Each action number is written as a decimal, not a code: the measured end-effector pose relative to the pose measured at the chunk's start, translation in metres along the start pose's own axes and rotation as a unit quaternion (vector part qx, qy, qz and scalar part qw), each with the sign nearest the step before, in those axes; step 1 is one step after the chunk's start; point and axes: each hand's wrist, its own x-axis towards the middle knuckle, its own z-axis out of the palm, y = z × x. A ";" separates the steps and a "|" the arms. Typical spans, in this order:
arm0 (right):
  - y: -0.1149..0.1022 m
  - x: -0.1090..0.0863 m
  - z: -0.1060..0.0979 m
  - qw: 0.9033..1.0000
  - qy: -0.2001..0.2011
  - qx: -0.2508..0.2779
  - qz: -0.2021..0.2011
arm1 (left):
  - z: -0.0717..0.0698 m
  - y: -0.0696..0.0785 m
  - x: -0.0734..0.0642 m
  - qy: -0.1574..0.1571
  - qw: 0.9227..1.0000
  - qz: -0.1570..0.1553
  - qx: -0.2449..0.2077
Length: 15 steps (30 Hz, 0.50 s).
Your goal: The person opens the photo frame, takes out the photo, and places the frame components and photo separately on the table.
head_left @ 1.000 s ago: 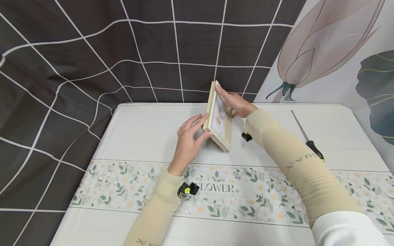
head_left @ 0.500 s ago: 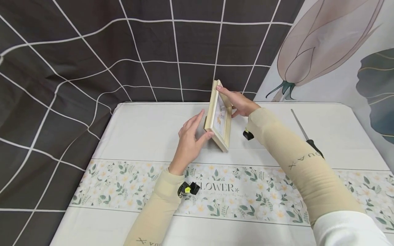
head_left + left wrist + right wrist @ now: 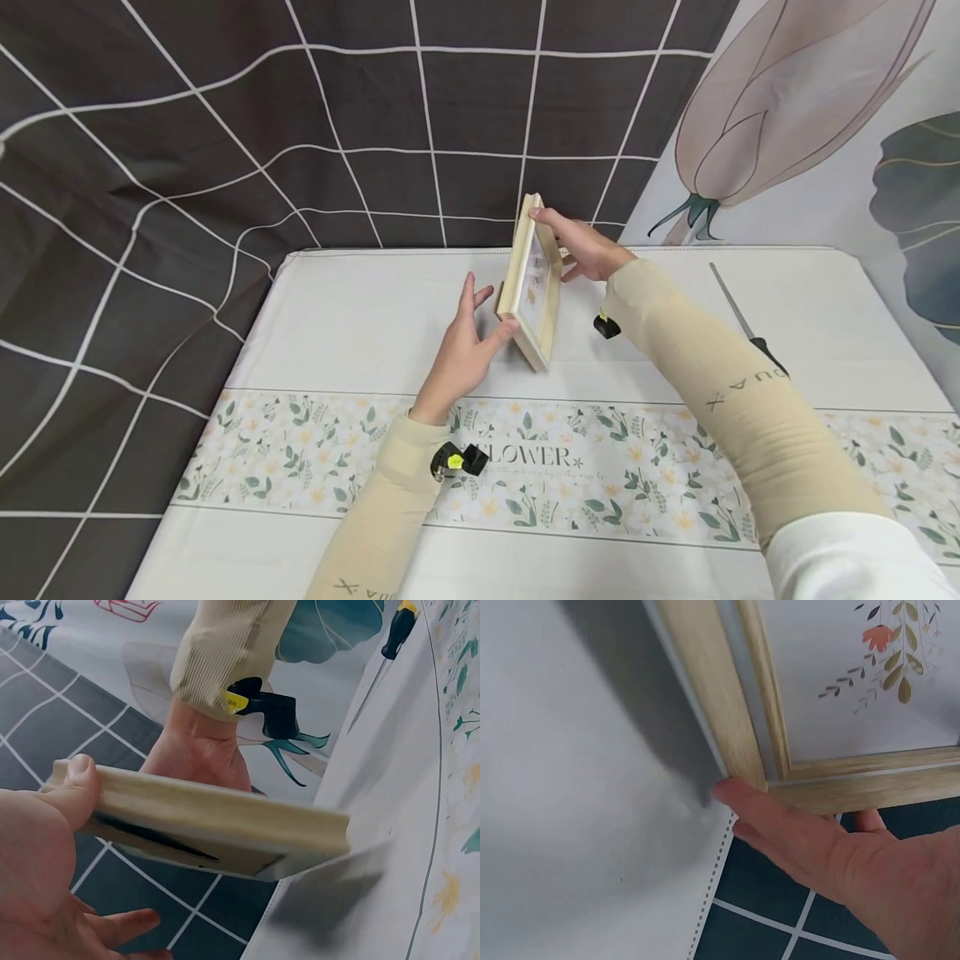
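A pale wooden picture frame [image 3: 532, 283] stands tilted on the white table, its flower picture facing right. My right hand [image 3: 588, 250] grips the far upper edge, thumb on top, fingers behind the near rim. In the right wrist view those right-hand fingers [image 3: 802, 840] curl at a corner of the wood. The left hand [image 3: 459, 357] lays only its thumb on the frame's near corner; its other fingers spread loose beside the back. A dark slot-like mark [image 3: 161, 838] shows on the back of the frame in the left wrist view.
A screwdriver [image 3: 733, 308] with a black and yellow handle lies to the right, its handle partly behind the right sleeve [image 3: 720, 383]. A dark gridded cloth [image 3: 375, 108] hangs behind the table's far edge. A floral band [image 3: 300, 450] crosses the tabletop.
My left fingers have lifted off the frame's side and spread to the left, with the thumb staying on the corner. The frame has turned slightly, showing less of its picture.
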 end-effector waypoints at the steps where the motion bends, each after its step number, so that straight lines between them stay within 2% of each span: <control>1: 0.000 0.000 0.000 1.000 0.001 0.003 -0.001 | 0.000 -0.001 0.000 -0.001 1.000 -0.003 -0.002; 7: 0.001 0.001 -0.001 0.999 0.005 0.034 -0.015 | -0.002 -0.003 0.002 -0.014 1.000 -0.019 -0.013; 15: 0.001 0.000 -0.003 0.999 0.008 0.028 -0.030 | -0.001 -0.001 0.002 -0.046 0.997 -0.062 -0.019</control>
